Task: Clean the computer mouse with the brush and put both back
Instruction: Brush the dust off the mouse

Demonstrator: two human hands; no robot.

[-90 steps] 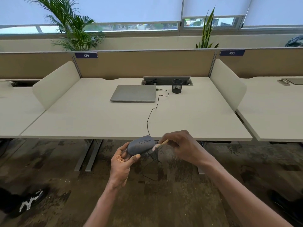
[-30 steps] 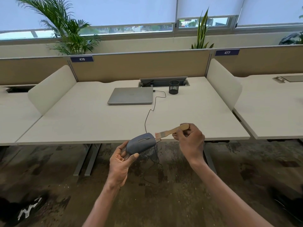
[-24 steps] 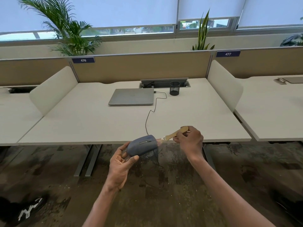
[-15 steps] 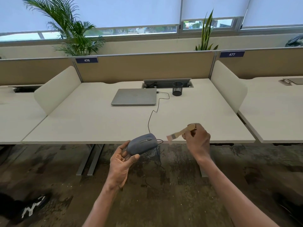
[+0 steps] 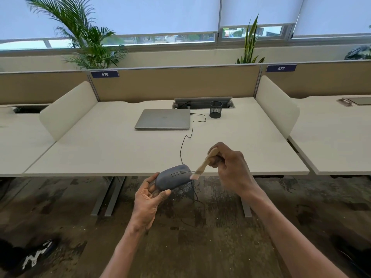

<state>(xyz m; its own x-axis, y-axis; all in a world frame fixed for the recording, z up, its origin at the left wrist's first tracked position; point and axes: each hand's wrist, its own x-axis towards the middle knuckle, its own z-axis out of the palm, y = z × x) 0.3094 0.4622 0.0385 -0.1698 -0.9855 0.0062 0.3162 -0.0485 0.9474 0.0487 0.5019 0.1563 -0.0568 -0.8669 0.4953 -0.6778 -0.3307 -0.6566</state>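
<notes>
Brushing the mouse's front edge

Holding a grey, rounded computer mouse (image 5: 174, 176) in front of the desk edge, the left hand (image 5: 149, 199) curls its thumb and fingers around the mouse's rear, top side facing up. The right hand (image 5: 230, 167) grips the handle of a small brush with a pale wooden handle (image 5: 204, 163), angled down to the left so its light bristles touch the mouse's front right corner. The mouse's thin black cable (image 5: 187, 137) runs up across the cream desk top (image 5: 100, 149) to a closed silver laptop (image 5: 163, 118) lying flat near the back. Just right of the laptop stands a black mesh pen cup (image 5: 216, 109). Patterned brown carpet (image 5: 60, 207) lies below both hands.
</notes>
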